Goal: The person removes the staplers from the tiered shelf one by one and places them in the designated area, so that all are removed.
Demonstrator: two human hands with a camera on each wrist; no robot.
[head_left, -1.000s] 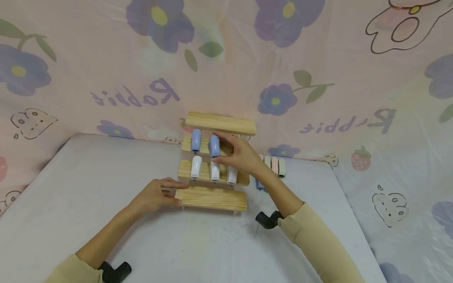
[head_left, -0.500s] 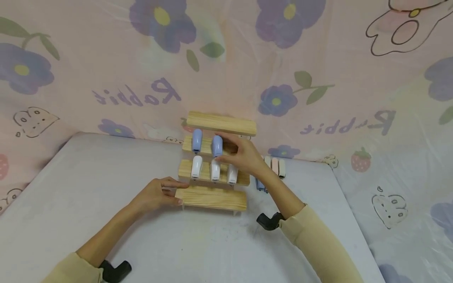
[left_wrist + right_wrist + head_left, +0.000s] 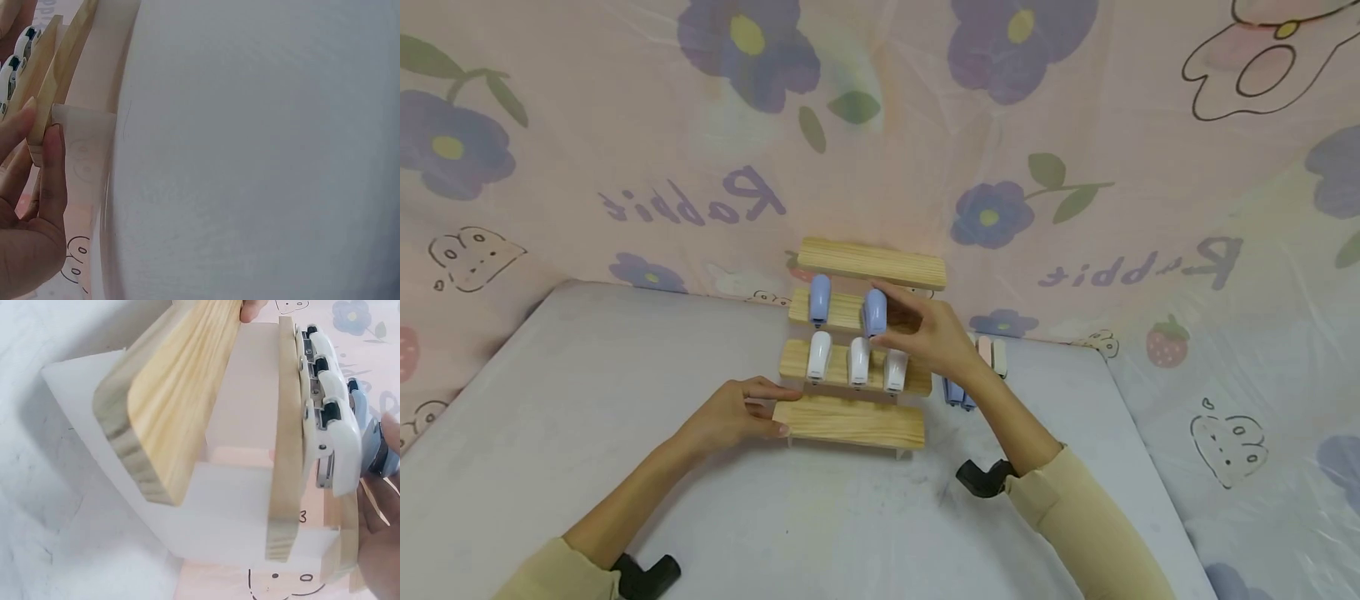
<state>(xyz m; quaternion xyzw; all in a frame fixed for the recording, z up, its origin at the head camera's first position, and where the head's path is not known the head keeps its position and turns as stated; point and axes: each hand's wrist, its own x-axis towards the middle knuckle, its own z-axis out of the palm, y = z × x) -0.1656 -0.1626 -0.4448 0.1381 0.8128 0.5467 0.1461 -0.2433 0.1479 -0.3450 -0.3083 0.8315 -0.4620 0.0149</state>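
A four-tier wooden display stand [image 3: 850,421] stands near the back of the table. My right hand [image 3: 940,342] pinches a small blue stapler [image 3: 875,311] at the second tier from the top, thumb at its front end. Another blue stapler [image 3: 820,298] sits to its left on that tier. One tier lower, three white staplers [image 3: 859,361] stand in a row; the right wrist view shows their metal undersides [image 3: 322,415]. My left hand [image 3: 730,414] pinches the left end of the lowest board, with fingertips above and below it in the left wrist view [image 3: 37,134].
Right of the stand, partly behind my right forearm, lie more staplers: blue ones [image 3: 955,393], a pink one [image 3: 984,348] and a pale one [image 3: 998,358]. A patterned curtain [image 3: 865,167] rises behind the table [image 3: 820,525]. A black wrist mount [image 3: 985,479] hangs below my right sleeve.
My right hand has moved the blue stapler to the right along its tier, widening the gap from the other blue one. My left hand stays on the lowest board.
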